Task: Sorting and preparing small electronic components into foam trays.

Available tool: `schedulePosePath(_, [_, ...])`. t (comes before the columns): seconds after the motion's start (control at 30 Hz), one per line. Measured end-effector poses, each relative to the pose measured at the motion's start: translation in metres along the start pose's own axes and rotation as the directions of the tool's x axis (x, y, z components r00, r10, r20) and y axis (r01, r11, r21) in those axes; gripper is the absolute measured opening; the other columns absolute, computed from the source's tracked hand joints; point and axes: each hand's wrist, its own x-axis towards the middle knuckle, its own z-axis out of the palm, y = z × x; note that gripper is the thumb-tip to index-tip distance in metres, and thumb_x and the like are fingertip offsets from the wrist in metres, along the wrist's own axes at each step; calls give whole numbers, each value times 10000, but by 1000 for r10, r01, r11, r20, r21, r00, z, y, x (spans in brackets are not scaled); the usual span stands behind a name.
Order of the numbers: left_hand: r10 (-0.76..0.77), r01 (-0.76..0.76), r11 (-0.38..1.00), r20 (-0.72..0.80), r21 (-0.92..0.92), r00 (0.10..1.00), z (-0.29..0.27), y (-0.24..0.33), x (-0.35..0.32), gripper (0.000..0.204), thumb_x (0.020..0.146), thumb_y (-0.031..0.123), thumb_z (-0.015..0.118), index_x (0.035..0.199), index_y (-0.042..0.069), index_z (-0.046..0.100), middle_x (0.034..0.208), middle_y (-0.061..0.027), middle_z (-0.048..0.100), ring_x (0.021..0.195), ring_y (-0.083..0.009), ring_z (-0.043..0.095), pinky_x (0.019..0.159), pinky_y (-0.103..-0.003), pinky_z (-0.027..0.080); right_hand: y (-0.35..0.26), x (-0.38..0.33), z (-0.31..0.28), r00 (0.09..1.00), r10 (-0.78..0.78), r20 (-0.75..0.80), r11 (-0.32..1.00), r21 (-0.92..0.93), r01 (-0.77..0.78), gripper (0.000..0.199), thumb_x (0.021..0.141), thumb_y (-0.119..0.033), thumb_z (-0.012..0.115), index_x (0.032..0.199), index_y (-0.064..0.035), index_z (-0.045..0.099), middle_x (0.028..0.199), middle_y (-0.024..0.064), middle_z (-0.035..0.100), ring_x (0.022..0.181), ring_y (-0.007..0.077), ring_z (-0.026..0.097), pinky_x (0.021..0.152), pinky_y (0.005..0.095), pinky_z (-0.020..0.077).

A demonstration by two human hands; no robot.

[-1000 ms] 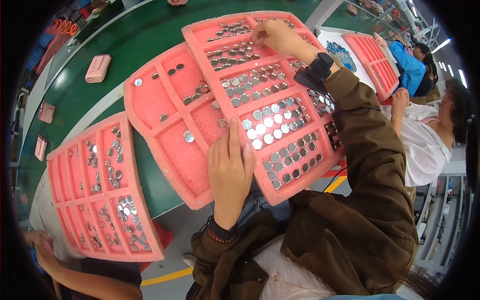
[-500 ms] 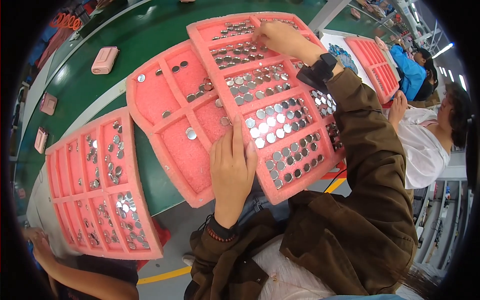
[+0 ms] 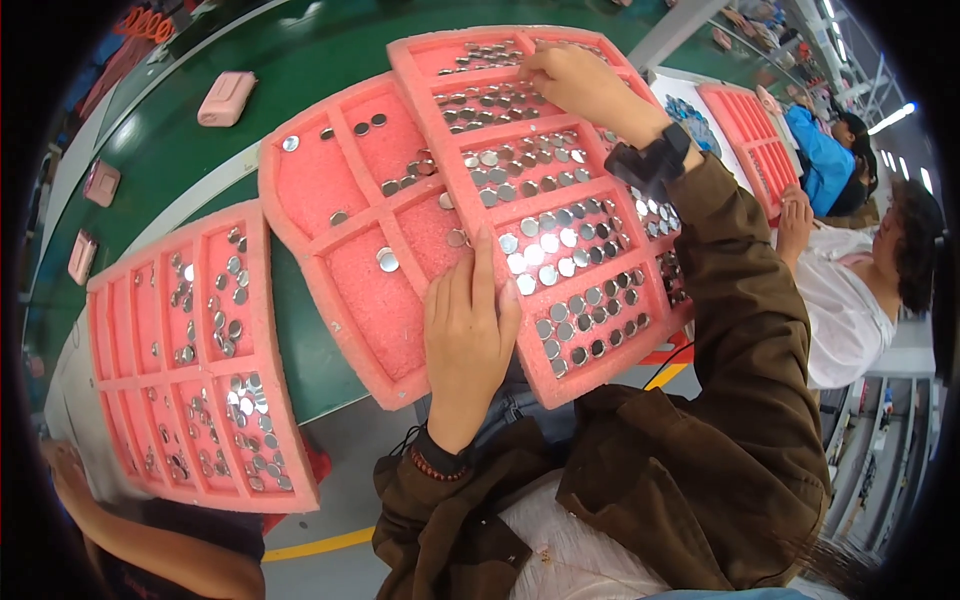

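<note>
In front of me a pink foam tray [image 3: 565, 386] holds rows of small round shiny silver discs [image 3: 548, 248] in its compartments. It overlaps a second pink foam tray [image 3: 345, 365] with only a few discs. My left hand [image 3: 468, 335] lies with fingers stretched out along the edge where the two trays meet, a fingertip close to a loose disc [image 3: 457, 238]. At the far end of the fuller tray, my right hand [image 3: 583, 85] reaches down into an upper compartment with its fingers bent together. Whatever is between those fingertips is hidden.
Another pink tray with discs [image 3: 262, 330] stands at left, near another person's arm [image 3: 150, 545]. Pink devices [image 3: 227, 98] sit on the green conveyor belt [image 3: 330, 50]. On the right are blue pieces [image 3: 690, 120], a pink tray [image 3: 745, 135] and a person in white [image 3: 850, 300].
The whole view has shifted slightly. My right hand stays over the upper compartment with its fingers bent, and my left hand keeps its place on the trays.
</note>
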Motion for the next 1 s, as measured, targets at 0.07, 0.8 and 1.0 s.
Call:
schedulePosePath(0.07, [4, -4, 1000, -8, 15, 1000, -2, -1, -1, 543, 864, 143, 564, 1357, -7, 394, 1023, -177, 554, 904, -320, 532, 842, -405, 437, -11, 11, -2, 999, -34, -4, 998, 49, 34, 194, 825, -127, 543, 955, -40, 657, 895, 127, 639, 901, 295, 596, 824, 387, 459])
schedulePosePath(0.8, [-11, 11, 1000, 42, -4, 999, -3, 6, -6, 426, 897, 136, 529, 1278, -44, 461, 1023, -211, 566, 928, -332, 529, 845, -427, 423, -169, 132, 78, 940, -333, 71, 942, 78, 327, 205, 755, -88, 561, 901, 10, 667, 1045, 235, 590, 864, 399, 616, 744, 449, 525])
schedulePosePath(1.0, [-10, 10, 1000, 23, 2, 1000, -10, 2, -4, 454, 900, 141, 527, 1313, -25, 439, 996, -197, 564, 906, -327, 530, 838, -426, 426, -161, 131, 37, 926, -378, 5, 920, 120, 374, 187, 723, -128, 600, 831, 4, 676, 963, 210, 594, 864, 358, 610, 723, 406, 519])
